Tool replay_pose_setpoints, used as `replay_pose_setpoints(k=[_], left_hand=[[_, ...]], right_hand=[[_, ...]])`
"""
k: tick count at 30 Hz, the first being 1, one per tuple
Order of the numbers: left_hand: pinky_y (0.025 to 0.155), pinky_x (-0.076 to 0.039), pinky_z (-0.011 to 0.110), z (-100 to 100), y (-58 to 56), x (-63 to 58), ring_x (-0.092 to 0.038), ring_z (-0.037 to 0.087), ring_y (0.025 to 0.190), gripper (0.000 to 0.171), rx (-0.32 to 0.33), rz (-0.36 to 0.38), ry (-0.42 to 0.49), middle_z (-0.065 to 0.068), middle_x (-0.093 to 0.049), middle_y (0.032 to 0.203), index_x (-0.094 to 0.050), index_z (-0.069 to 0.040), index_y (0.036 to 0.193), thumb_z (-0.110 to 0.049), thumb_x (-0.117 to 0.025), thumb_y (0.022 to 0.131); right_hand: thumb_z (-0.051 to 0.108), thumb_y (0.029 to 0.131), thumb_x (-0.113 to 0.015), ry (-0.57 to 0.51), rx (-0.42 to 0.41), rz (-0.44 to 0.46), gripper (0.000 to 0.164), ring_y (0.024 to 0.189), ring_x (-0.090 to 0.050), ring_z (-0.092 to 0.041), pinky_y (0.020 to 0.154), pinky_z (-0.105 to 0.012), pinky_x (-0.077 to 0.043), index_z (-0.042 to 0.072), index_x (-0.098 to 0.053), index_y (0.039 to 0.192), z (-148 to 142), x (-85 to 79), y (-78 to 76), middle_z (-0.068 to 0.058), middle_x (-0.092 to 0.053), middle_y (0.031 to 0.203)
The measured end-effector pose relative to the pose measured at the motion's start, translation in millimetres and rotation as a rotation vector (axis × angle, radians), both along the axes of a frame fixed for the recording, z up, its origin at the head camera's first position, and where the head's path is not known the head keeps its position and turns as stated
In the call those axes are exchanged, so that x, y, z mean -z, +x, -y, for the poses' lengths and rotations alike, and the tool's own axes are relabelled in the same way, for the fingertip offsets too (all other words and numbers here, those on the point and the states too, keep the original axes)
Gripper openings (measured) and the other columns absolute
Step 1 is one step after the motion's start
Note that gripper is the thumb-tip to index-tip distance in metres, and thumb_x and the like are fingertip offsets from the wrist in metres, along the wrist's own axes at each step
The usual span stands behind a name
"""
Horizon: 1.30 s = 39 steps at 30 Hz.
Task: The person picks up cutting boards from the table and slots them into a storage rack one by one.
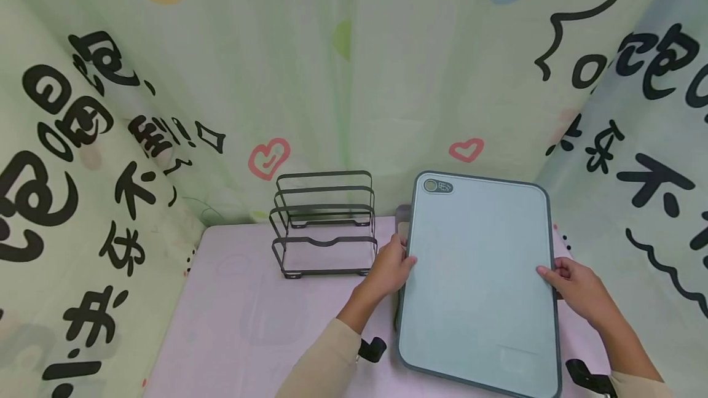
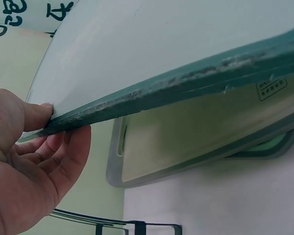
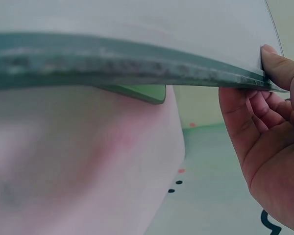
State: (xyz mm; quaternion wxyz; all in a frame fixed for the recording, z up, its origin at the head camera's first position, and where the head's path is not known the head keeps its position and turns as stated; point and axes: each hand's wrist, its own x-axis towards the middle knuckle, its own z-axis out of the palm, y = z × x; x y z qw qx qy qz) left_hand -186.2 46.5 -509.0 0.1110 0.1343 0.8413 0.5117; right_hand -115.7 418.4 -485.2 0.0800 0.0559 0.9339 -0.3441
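A large pale blue-grey cutting board (image 1: 478, 287) with a dark edge and a small round hole in its top left corner is held tilted above the table. My left hand (image 1: 389, 268) pinches its left edge, thumb on the upper face and fingers beneath. On the opposite edge, my right hand (image 1: 578, 290) grips it the same way. Under it, the left wrist view shows another board with a grey rim (image 2: 186, 142), and part of a green one (image 2: 264, 147) below that. The green board's corner (image 3: 149, 93) also shows in the right wrist view. Most of these lower boards is hidden.
A black wire rack (image 1: 326, 272) with several upright dividers stands on the pink table (image 1: 232, 318), left of the boards, near the back edge. Pale green curtain cloth (image 1: 387, 78) with black lettering and red hearts surrounds the table at the back and both sides.
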Motion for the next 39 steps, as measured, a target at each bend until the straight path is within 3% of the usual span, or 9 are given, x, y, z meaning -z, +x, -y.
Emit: replay_pose_setpoints(k=[11, 21, 27, 35, 39], left_hand=[[0.073, -0.055, 0.026, 10, -6.8, -21.0, -0.061, 0.015, 0.088, 0.032, -0.018, -0.058, -0.03, 0.013, -0.067, 0.106, -0.051, 0.002, 0.127, -0.011, -0.065, 0.102], [0.065, -0.048, 0.023, 16, -10.3, -36.3, -0.054, 0.014, 0.08, 0.032, -0.035, -0.092, -0.026, 0.007, -0.061, 0.095, -0.053, 0.002, 0.127, -0.011, -0.067, 0.101], [0.069, -0.05, 0.024, 22, -10.2, -47.8, -0.057, 0.015, 0.083, 0.033, -0.05, -0.121, -0.019, 0.01, -0.066, 0.101, -0.054, 0.001, 0.127, -0.011, -0.068, 0.1], [0.07, -0.052, 0.023, 32, -13.7, -61.0, -0.059, 0.015, 0.086, 0.037, -0.065, -0.152, -0.008, 0.011, -0.066, 0.105, -0.052, 0.0, 0.131, -0.011, -0.068, 0.1], [0.069, -0.052, 0.024, 38, -14.7, -66.6, -0.058, 0.017, 0.084, 0.038, -0.066, -0.18, 0.007, 0.011, -0.065, 0.103, -0.051, 0.0, 0.132, -0.01, -0.069, 0.1]], right_hand=[[0.041, 0.109, -0.05, -0.006, -0.005, -0.049, 0.058, 0.097, -0.069, -0.037, 0.08, -0.051, -0.062, -0.014, -0.051, 0.126, 8, -15.8, -10.7, -0.033, -0.065, 0.112], [0.037, 0.108, -0.054, 0.002, -0.01, -0.122, 0.05, 0.089, -0.068, -0.026, 0.075, -0.046, -0.064, -0.012, -0.054, 0.12, 15, -30.5, -17.0, -0.026, -0.068, 0.104], [0.037, 0.108, -0.055, 0.017, -0.009, -0.156, 0.052, 0.085, -0.067, -0.021, 0.072, -0.042, -0.064, -0.013, -0.053, 0.125, 20, -44.2, -21.5, -0.022, -0.068, 0.1], [0.037, 0.107, -0.056, 0.043, -0.023, -0.206, 0.048, 0.08, -0.064, -0.02, 0.065, -0.022, -0.058, -0.009, -0.053, 0.118, 29, -63.1, -31.7, -0.02, -0.066, 0.097], [0.037, 0.107, -0.056, 0.038, -0.03, -0.222, 0.047, 0.078, -0.062, -0.015, 0.064, -0.017, -0.055, -0.009, -0.053, 0.118, 33, -72.4, -36.4, -0.021, -0.066, 0.098]])
